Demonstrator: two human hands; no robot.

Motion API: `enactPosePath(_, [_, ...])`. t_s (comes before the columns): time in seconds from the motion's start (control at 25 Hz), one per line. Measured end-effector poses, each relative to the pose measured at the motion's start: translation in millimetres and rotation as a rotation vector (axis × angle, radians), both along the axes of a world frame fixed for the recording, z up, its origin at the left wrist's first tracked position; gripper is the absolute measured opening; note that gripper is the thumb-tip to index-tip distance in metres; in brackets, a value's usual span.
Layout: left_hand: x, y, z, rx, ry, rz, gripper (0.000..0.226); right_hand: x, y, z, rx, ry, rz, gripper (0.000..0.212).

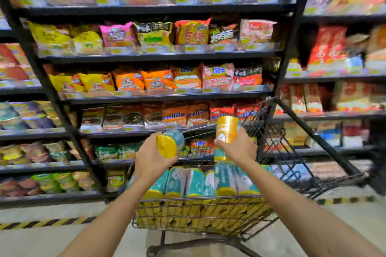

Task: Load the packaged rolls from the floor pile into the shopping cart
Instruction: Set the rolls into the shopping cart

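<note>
The left roll (170,144) is gripped by the left hand (152,157) and lies nearly flat, w/ its yellow end turned to the near side. The right roll (226,129) is held upright by the right hand (238,148), fingers wrapped round its lower part. Both are held above the far half of the cart (198,196); neither is set down yet.

Progress is judged well along. A top row (194,181) of teal-and-yellow rolls is laid across the basket, approx. level w/ the near rim. Yellow ends are seen through the near wire wall below it. Several layers are prob. stacked there, though blur and wire make the count unsure. Little room is left, so the 2 held rolls would have to be put on top of that row or at the far end, which is hidden behind the hands. The floor pile is not in view, so what is left to load can't be told.

Beyond the cart, shelves (158,57) packed w/ bags (192,32) are ranged across the far side, left to right. Black-yellow tape (41,222) is laid on the floor (62,242) at near left and again at right. Nothing is seen between the hands and the basket. The one hazard is judged to be the full top, from which a roll could slip off.
</note>
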State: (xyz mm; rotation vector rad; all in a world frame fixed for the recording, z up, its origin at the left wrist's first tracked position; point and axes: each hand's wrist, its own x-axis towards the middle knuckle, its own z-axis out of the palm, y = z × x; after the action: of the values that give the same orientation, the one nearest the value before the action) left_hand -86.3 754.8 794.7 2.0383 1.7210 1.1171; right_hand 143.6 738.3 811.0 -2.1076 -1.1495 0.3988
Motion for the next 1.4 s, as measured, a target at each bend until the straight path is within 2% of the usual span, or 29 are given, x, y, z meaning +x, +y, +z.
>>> enactPosePath(0.16, [63.6,23.5,-37.9,-0.083,0.047,-0.056,0.079,63.5,19.8,-20.0,-0.02,0.011,-0.047,0.086])
enactPosePath(0.32, [113.3,34.0,-83.2,-0.207,0.024,-0.012,0.081,111.1,45.8,-43.1,-0.079,-0.031,-0.012,0.079])
enactPosePath(0.6, [133.1,25.8,-138.5,-0.422,-0.096,0.152,0.078,138.3,67.3,-74.8,-0.181,-0.08,0.083,0.086])
enactPosePath(0.96, [131.9,1.4,-152.4,-0.553,-0.116,0.186,0.074,120.4,65.7,-87.3,-0.177,-0.008,0.168,0.077])
enactPosePath(1.16, [131.6,5.6,-149.9,-0.572,-0.058,0.174,0.07,126.9,54.3,-89.1,-0.197,-0.008,0.155,0.083])
enactPosePath(1.4, [133.3,7.4,-152.3,-0.608,-0.072,0.166,0.07,150.9,46.3,-91.2,-0.215,-0.023,0.156,0.085])
